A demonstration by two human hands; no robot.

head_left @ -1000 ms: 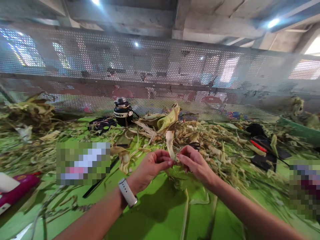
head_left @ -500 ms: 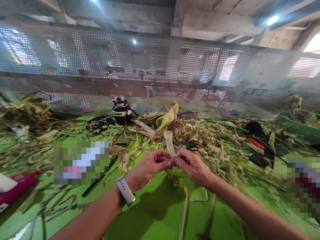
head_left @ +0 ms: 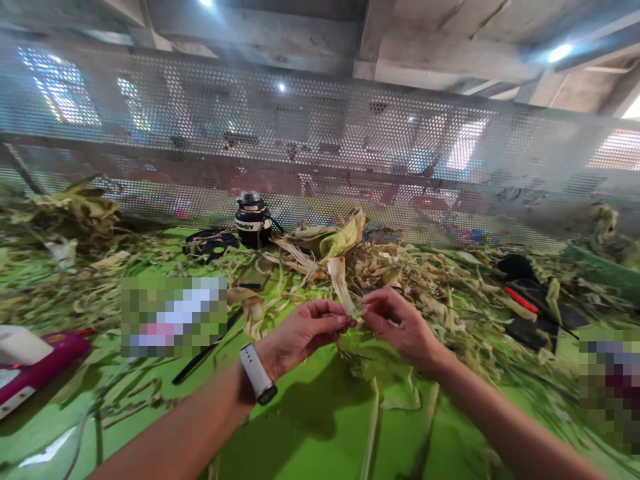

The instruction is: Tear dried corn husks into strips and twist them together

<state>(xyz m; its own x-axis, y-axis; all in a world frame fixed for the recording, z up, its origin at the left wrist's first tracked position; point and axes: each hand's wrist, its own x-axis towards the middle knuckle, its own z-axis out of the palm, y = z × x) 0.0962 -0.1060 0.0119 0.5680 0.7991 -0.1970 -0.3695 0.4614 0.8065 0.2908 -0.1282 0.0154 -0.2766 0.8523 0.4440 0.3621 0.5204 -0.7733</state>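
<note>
A pale dried husk strip (head_left: pixel 340 283) stands up from between my two hands over the green table (head_left: pixel 295 433). My left hand (head_left: pixel 313 327), with a light watch band at its wrist, pinches the lower end of the strip. Close by on the right, the thumb and fingers of my right hand (head_left: pixel 400 327) are bent at the same end; what lies between their tips is too small to make out. Beyond the hands, a larger yellow-green husk (head_left: pixel 347 237) rests on a heap of shredded husk (head_left: pixel 385 263).
A black jar (head_left: pixel 253 223) stands at the back before a perforated metal screen (head_left: pixel 300 147). A magenta tool (head_left: pixel 55 363) lies at left, a black stick (head_left: pixel 205 357) left of my hands. At right are a red-and-black object (head_left: pixel 521 299) and a green basket (head_left: pixel 595 270).
My right hand has shifted slightly away from my left hand, and its fingers are a little more spread. The strip leans more to the left. The whole view has shifted slightly.
</note>
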